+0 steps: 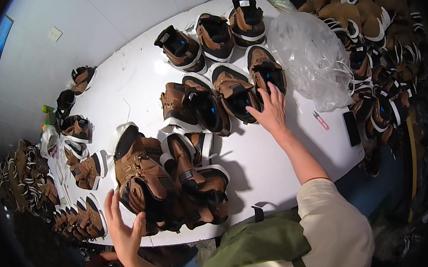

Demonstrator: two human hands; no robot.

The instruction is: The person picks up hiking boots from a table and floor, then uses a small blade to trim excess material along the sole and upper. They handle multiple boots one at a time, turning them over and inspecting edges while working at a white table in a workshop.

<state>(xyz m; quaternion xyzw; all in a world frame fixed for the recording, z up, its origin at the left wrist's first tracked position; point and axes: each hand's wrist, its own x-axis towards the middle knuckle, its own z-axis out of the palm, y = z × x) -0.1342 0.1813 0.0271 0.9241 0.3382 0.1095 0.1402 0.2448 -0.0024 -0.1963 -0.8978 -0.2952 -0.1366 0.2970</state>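
My right hand [271,109] is open, fingers and thumb spread. Its fingertips are at the opening of a brown shoe [257,58] with a black lining, and the thumb reaches the collar of the neighbouring brown shoe [227,82]. Whether they press on the shoes I cannot tell. Near the table's front edge, my left hand [125,230] is also open, its thumb apart from its fingers. It holds nothing and is beside a heap of brown shoes with white soles, closest to a large brown shoe [139,170].
Behind the paired shoes stand several more, including a brown shoe [214,34]. A clear plastic bag [307,52], pink-handled thread snips [321,120] and a black phone [351,128] lie on the white table [277,164]. Shoe piles crowd both sides, with brown shoes [81,221] at left.
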